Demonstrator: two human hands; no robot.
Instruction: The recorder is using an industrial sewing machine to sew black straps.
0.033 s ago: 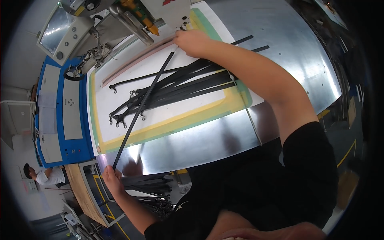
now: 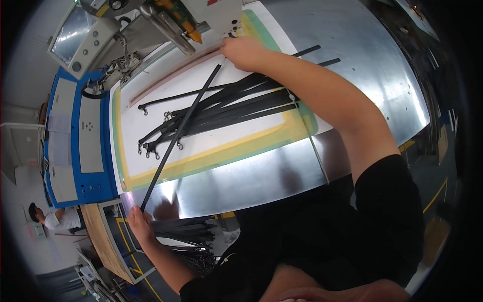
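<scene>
A long, narrow black strap (image 2: pixel 182 126) stretches diagonally across the work surface. Its lower end is gripped by my left hand (image 2: pixel 140 224), with the fingers closed at the near left edge of the metal table. At the far side, my right hand (image 2: pixel 245 53) is closed in a pinch, close to the strap's upper end and the end of a pinkish strip (image 2: pixel 160 83). What lies between those fingertips is hidden. Under the diagonal strap is a pile of black straps (image 2: pixel 236 103) with metal snap hooks at their left ends, partly beneath my right forearm.
A machine head (image 2: pixel 214 17) with an orange nozzle (image 2: pixel 193 34) overhangs the far side. Yellow and green tape borders a white sheet (image 2: pixel 201 143) on the metal table (image 2: pixel 221 189). Left stand a blue cabinet (image 2: pixel 70 181) and a control screen (image 2: pixel 73 38). More straps (image 2: pixel 186 231) hang below the table.
</scene>
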